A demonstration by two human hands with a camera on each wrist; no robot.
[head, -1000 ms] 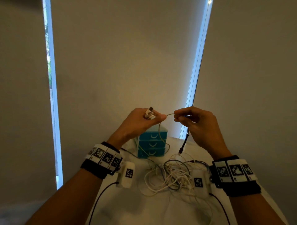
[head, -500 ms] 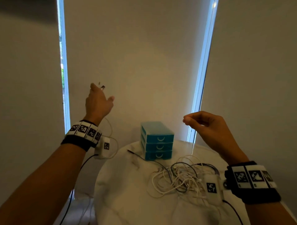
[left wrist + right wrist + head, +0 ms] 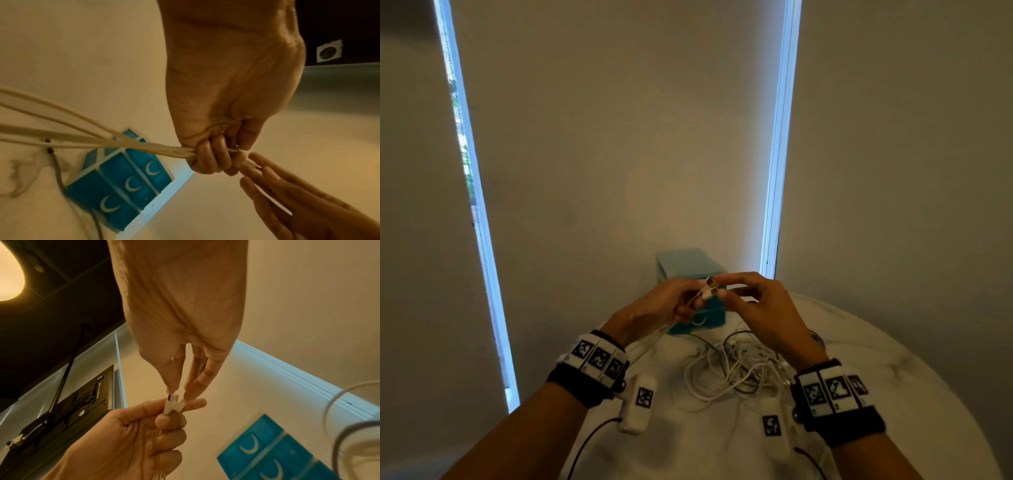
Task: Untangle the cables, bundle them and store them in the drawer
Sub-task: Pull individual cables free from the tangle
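Observation:
My left hand [image 3: 690, 301] grips a folded white cable [image 3: 131, 143], several strands running through its fist [image 3: 213, 155]. Both white plug ends [image 3: 172, 402] stick out above the left forefinger. My right hand [image 3: 722, 285] meets it, thumb and forefinger pinching those plugs [image 3: 709, 288]. Both hands hover in front of a small teal drawer unit [image 3: 688, 265] with three shut drawers [image 3: 123, 178]. A tangle of white and dark cables [image 3: 739, 373] lies on the round white table [image 3: 893, 359] below my hands.
The drawer unit stands at the table's far edge, against a beige blind with bright window strips either side. A dark cable [image 3: 55, 167] runs along the tabletop beside the unit. A loop of cable [image 3: 349, 418] hangs close to my right wrist.
Half a second ago my left hand was flung out up and left with the cable end. It has come back to the middle, and my right hand now pinches the plugs.

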